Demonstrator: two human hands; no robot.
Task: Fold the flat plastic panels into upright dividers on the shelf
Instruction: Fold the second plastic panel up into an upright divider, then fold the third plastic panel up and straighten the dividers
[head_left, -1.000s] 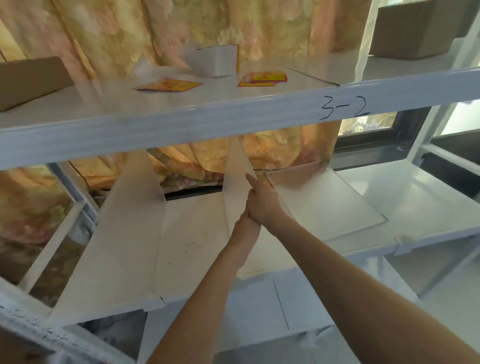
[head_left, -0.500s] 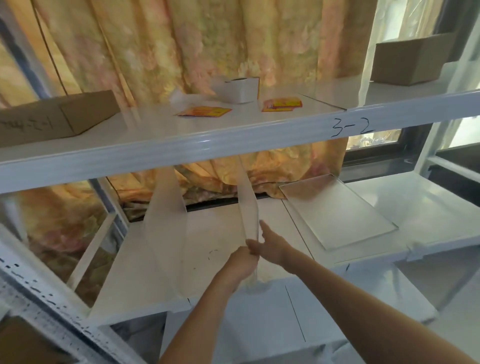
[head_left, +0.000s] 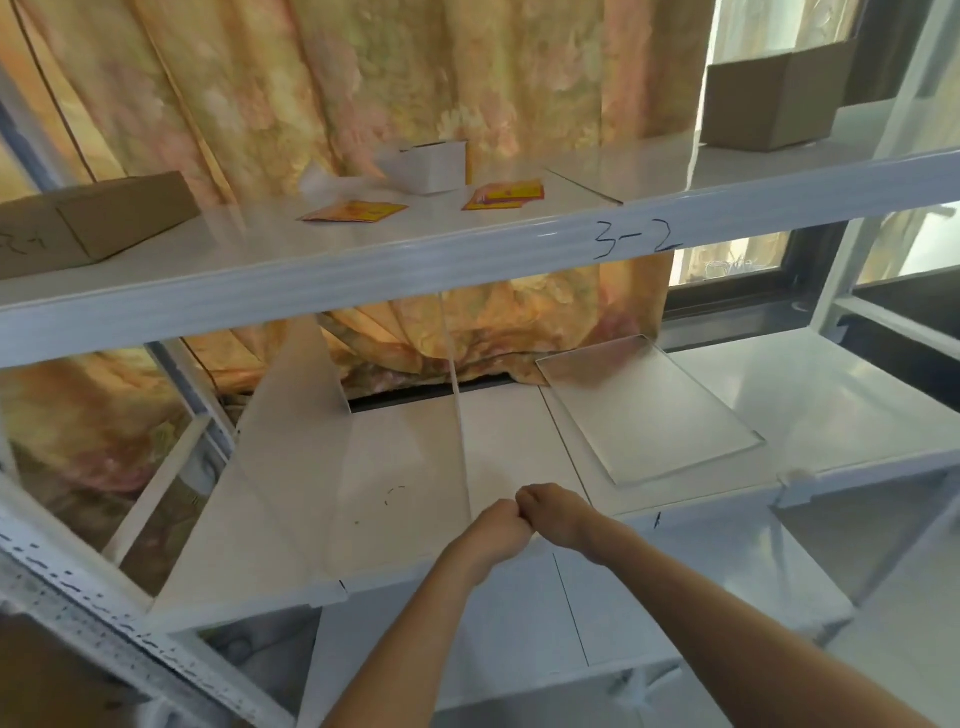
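Observation:
On the white middle shelf (head_left: 857, 415) a translucent plastic divider (head_left: 460, 415) stands upright, seen edge-on, running from the back to the front edge. My left hand (head_left: 498, 525) and my right hand (head_left: 550, 512) are fists touching each other at its front lower end, apparently gripping it. A second upright divider (head_left: 291, 431) stands to the left. A flat clear panel (head_left: 649, 410) lies on the shelf to the right, apart from both hands.
The upper shelf (head_left: 467, 260), marked "3-2", carries cardboard boxes (head_left: 98, 218), a white box (head_left: 431, 166) and orange packets (head_left: 358, 210). A patterned curtain (head_left: 363, 78) hangs behind. A lower shelf (head_left: 675, 623) sits below my arms.
The middle divider went from tilted to standing upright. Both hands slid down its front edge to the shelf's front lip, and the view shifted back.

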